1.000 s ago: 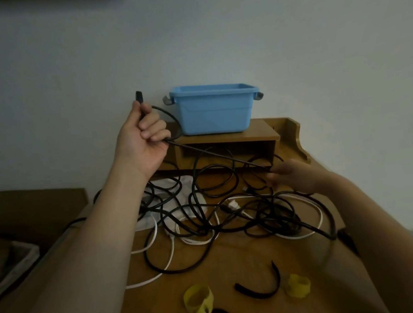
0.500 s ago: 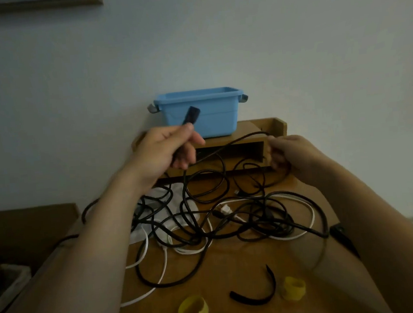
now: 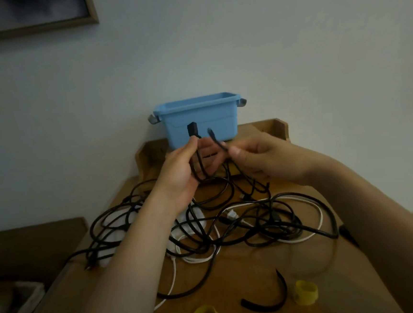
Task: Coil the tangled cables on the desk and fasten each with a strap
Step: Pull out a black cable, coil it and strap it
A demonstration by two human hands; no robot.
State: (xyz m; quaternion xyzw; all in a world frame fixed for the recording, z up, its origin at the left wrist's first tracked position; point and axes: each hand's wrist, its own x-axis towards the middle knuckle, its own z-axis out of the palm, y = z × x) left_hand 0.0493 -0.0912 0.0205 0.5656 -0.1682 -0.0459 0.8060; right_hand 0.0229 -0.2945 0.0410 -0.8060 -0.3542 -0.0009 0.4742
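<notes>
Progress: early, nothing coiled or strapped yet; left hand (image 3: 184, 169) grips loop of thin black cable (image 3: 201, 164), blocky plug (image 3: 192, 128) poking up; right hand (image 3: 258, 159) pinches slim connector end (image 3: 209, 131) just beside, likely pairing ends to start coil; slack trails into black-and-white cable tangle (image 3: 231, 229) on wooden counter (image 3: 248, 272); yellow rolled straps (image 3: 306, 292) and black curved strap (image 3: 266, 304) lie near front edge, within reach.
</notes>
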